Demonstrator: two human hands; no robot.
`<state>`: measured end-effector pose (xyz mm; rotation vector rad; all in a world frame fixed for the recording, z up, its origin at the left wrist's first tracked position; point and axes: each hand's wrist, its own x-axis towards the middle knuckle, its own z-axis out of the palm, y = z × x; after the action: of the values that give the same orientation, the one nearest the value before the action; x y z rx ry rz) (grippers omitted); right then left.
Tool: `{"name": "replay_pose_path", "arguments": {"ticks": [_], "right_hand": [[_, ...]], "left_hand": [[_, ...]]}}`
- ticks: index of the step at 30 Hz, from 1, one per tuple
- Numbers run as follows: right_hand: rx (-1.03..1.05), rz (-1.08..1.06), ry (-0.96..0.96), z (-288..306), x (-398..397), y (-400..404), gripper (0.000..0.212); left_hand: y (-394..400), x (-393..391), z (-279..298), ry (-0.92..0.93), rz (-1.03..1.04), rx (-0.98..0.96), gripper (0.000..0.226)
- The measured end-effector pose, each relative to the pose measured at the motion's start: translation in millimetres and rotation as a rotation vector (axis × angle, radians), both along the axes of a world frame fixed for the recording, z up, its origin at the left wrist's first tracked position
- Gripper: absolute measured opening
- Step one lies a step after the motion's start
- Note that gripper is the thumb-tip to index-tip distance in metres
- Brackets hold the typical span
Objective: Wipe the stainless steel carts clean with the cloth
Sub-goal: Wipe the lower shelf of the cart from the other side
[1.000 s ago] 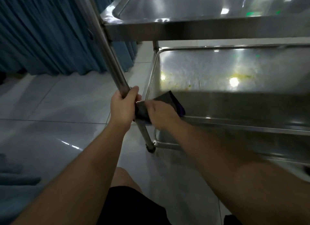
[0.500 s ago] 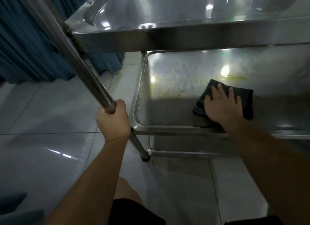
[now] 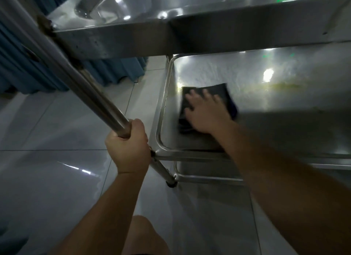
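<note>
Head view looks down on a shiny steel cart (image 3: 209, 36), where the right hand (image 3: 206, 115) lies flat with straight fingers on a dark cloth (image 3: 207, 91), pressing it onto the lower shelf (image 3: 284, 121) near that shelf's left edge. The left hand (image 3: 129, 148) is wrapped tight round the cart's slanted leg pole (image 3: 76, 79), just beside the shelf's front left corner, above the pale tiled floor (image 3: 47, 140).

Blue pleated curtain (image 3: 22, 64) hangs off to my left, reaching down near the floor. Glossy pale floor tiles (image 3: 47, 131) under everything, light glare streaking across them.
</note>
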<state>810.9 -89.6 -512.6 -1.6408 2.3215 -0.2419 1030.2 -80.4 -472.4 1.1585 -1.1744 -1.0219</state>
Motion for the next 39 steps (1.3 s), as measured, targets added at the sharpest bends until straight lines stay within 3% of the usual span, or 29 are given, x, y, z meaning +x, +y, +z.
{"name": "replay_pose_path", "arguments": {"ticks": [5,8,10,18,22,26,28,33,37,39], "right_hand": [[0.065,-0.515,0.006,1,-141,52,0.069],[0.134,-0.638,-0.014,2,-155,38,0.073],[0.161,-0.589,-0.013,4,-137,13,0.07],[0.136,-0.064,-0.024,20,-2,-101,0.07],[0.052,0.037,-0.053,16,47,-102,0.066],[0.014,0.355,0.003,7,52,-65,0.062],[0.018,0.319,0.029,3,32,-50,0.064],[0.082,-0.163,0.013,13,-61,-50,0.067],[0.179,-0.171,-0.008,24,-65,-82,0.071],[0.144,-0.063,0.004,22,-46,-94,0.066]], "left_hand": [[1,-3,0,0.012,0.001,-0.025,0.036],[2,-4,0,0.008,0.006,-0.037,0.034],[2,-3,-1,-0.001,-0.002,-0.046,0.035],[2,0,1,-0.002,-0.018,-0.053,0.021],[0,0,1,0.004,-0.027,-0.061,0.019],[0,1,1,-0.004,-0.034,-0.044,0.025],[1,2,3,-0.005,-0.068,-0.041,0.031],[4,2,4,-0.004,-0.087,-0.012,0.033],[2,3,4,-0.004,-0.087,-0.014,0.039],[1,4,4,-0.002,-0.085,-0.019,0.041]]}}
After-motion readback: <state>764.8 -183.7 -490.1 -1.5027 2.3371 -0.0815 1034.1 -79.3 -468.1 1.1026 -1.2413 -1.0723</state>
